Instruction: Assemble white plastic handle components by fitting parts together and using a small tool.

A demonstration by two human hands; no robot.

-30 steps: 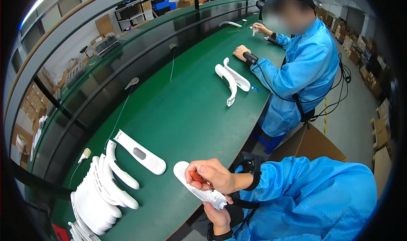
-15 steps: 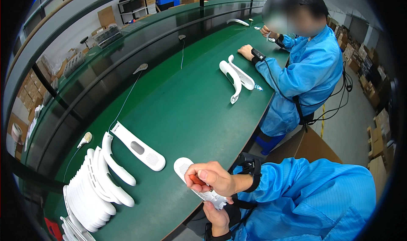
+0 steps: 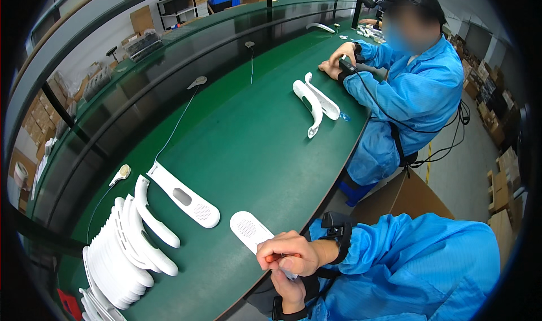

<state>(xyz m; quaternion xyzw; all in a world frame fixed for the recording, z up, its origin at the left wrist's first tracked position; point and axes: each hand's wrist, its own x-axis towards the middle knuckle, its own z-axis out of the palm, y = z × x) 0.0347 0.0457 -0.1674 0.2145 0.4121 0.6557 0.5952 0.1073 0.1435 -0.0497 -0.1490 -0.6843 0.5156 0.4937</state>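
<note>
A white elongated shell piece (image 3: 248, 229) with a rounded, perforated end juts over the green table's near edge. My left hand (image 3: 290, 291) is closed around its lower end, which is mostly covered by fingers. Directly above, my right hand (image 3: 289, 253) is wrapped around a small orange-red thing (image 3: 275, 258), perhaps a tool handle; its tip is hidden. Both hands meet over the shell. Farther left lies a similar white panel (image 3: 202, 211) with a grey oval, and beside it a curved white strip (image 3: 156, 222).
A stack of several curved white pieces (image 3: 113, 259) fills the table's lower left. Corded small parts, one of them a pale round-headed piece (image 3: 121, 174), lie along the far side. Two white shells (image 3: 310, 103) rest ahead, near a blue-clad co-worker (image 3: 406, 95). A cardboard box (image 3: 415, 197) stands right.
My right hand has turned and dropped slightly to the right, covering more of the shell's lower end. The co-worker's raised hand has come down beside their other hand.
</note>
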